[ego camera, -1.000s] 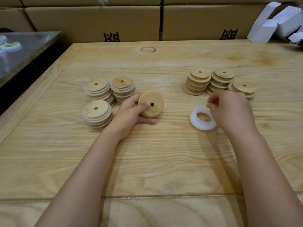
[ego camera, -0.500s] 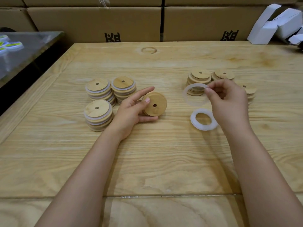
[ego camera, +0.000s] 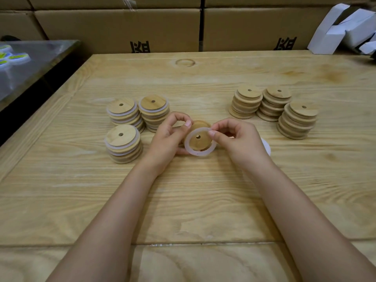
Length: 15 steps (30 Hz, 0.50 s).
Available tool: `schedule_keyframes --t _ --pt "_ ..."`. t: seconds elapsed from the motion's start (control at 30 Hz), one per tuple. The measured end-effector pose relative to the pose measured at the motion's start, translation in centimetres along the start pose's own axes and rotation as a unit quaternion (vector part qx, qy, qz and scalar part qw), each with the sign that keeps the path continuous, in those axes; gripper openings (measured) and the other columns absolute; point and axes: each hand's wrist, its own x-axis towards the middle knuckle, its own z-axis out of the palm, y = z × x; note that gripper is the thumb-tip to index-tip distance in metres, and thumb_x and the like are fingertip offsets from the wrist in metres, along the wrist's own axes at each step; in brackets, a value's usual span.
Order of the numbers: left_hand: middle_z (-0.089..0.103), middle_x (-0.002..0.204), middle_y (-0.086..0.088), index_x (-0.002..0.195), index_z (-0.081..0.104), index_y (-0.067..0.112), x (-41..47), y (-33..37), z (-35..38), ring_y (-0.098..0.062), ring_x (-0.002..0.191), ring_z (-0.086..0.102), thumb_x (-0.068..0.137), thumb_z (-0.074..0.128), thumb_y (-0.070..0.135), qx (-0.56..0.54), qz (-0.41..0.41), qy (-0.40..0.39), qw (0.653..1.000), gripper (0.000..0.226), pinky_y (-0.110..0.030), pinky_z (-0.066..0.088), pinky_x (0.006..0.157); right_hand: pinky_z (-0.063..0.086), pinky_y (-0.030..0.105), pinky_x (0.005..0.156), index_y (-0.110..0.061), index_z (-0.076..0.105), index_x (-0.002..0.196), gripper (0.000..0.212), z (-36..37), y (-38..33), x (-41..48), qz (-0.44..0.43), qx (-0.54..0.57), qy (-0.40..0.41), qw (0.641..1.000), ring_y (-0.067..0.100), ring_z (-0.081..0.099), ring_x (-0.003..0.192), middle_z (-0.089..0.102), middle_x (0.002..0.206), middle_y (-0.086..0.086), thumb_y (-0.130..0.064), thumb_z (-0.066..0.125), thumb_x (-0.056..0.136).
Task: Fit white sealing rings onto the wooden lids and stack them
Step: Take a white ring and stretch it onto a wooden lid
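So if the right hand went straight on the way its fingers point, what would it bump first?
Probably the wooden lid in the left hand; the right hand pinches the white ring right over it. Depth is unclear.

Three stacks of ringed lids [ego camera: 122,110] at your left on the surface [ego camera: 203,200], three stacks of bare lids [ego camera: 272,106] at your right, between them one lid [ego camera: 200,142] in your left grip [ego camera: 168,137], a ring [ego camera: 198,153] before it in your right grip [ego camera: 238,139], spare rings [ego camera: 267,146] behind that grip, boxes [ego camera: 122,27] behind the surface

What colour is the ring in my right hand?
The ring is translucent white, best seen in the head view against the wooden lid.
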Motion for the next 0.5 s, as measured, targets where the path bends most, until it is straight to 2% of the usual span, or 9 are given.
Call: schedule_keyframes --t 0.1,0.2,0.3,0.5 --pt "0.065 0.078 0.001 0.09 0.051 0.018 -0.18 0.1 0.36 -0.025 0.081 0.064 0.09 0.054 0.025 0.012 0.01 -0.012 1.0 0.008 -0.052 0.056 0.07 0.046 0.01 0.066 -0.024 0.066 0.075 0.012 0.3 -0.06 -0.1 -0.013 0.002 0.022 1.0 -0.004 0.059 0.069 0.066 0.074 -0.012 -0.015 0.069 0.083" --pt "0.066 0.078 -0.012 0.091 0.049 0.015 -0.24 0.04 0.67 -0.029 0.081 0.066 0.093 0.053 0.016 0.021 0.018 -0.012 1.0 0.004 -0.043 0.06 0.064 0.048 0.016 0.069 -0.025 0.065 0.075 0.011 0.34 -0.09 -0.1 -0.012 -0.001 0.056 0.998 0.002 0.06 0.073 0.067 0.077 -0.011 -0.018 0.07 0.082" --pt "0.061 0.08 -0.018 0.09 0.046 0.017 -0.19 -0.09 0.82 -0.03 0.08 0.064 0.096 0.047 0.014 0.029 0.02 -0.002 0.999 0.007 -0.04 0.06 0.062 0.048 0.016 0.068 -0.025 0.065 0.075 0.01 0.4 -0.16 -0.09 -0.008 -0.007 0.069 0.998 -0.002 0.057 0.071 0.066 0.08 -0.012 -0.02 0.071 0.081" --pt "0.066 0.076 -0.002 0.087 0.042 0.017 -0.2 -0.32 0.95 -0.021 0.078 0.067 0.098 0.042 0.015 0.02 0.02 -0.005 1.0 0.011 -0.039 0.06 0.062 0.053 0.033 0.082 -0.02 0.068 0.078 0.006 0.43 -0.32 -0.09 0.004 0.004 0.076 0.997 0.007 0.063 0.08 0.069 0.084 -0.007 -0.016 0.071 0.081"
